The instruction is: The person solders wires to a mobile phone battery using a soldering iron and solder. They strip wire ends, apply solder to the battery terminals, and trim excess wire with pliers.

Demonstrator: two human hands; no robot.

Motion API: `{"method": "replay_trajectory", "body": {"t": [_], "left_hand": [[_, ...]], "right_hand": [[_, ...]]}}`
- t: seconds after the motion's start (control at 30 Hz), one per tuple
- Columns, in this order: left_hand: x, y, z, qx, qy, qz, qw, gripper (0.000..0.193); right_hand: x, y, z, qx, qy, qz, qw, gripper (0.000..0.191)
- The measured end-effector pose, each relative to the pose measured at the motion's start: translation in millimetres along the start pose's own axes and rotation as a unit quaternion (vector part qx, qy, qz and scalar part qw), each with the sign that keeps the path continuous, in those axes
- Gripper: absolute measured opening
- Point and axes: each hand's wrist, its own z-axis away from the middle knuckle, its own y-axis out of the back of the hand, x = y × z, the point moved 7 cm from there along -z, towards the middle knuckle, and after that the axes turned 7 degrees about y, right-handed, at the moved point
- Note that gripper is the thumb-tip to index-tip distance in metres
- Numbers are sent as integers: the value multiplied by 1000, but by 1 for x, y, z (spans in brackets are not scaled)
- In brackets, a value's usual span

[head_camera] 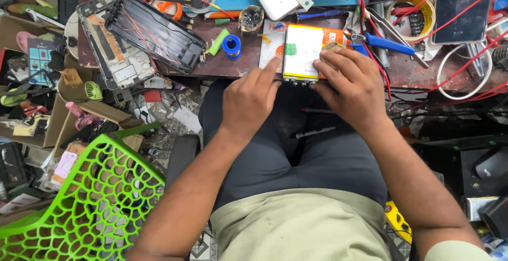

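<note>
Sitting at the bench, you have your lap in dark grey trousers (296, 155) nearest the camera, with a bright green perforated plastic chair (90, 197) just off your left knee. Both forearms reach forward to the near edge of the cluttered reddish-brown worktable (222, 65).

Your left hand (248, 99) is loosely curled, its index finger stretched out so the tip touches the lower left corner of the flat rectangular battery pack with a pale yellow-white face and a green tab (301, 52). Your right hand (352, 83) lies spread across the pack's right side, fingers pressing down on it rather than gripping it; whether the thumb hooks under the edge is hard to tell.

That pack rests flat at the table's near edge, right between your hands, its long axis running away from you. The short end with small metal contacts points back toward your lap.

Just beyond your right hand lie blue-handled pliers (389, 43), crossed by red wires (370, 33). Left of the pack stands a small blue spool (231, 45), and farther left lies an opened black phone shell with thin red wiring (153, 30).
</note>
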Motion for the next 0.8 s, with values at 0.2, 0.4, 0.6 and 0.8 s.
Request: {"method": "replay_trajectory", "body": {"t": [0.2,0.4,0.6,0.8], "left_hand": [[6,-5,-1,15,-42,-13,999,46],[2,0,-5,35,-43,-12,998,44],[-9,2,-14,46,18,68,996,38],[-16,5,-15,73,49,115,989,34]], "right_hand": [[-4,-3,2,0,52,56,997,36],[-2,-3,2,31,75,37,996,31],[5,-4,-14,44,84,1,995,32],[10,-9,-24,17,87,-31,996,40]]}}
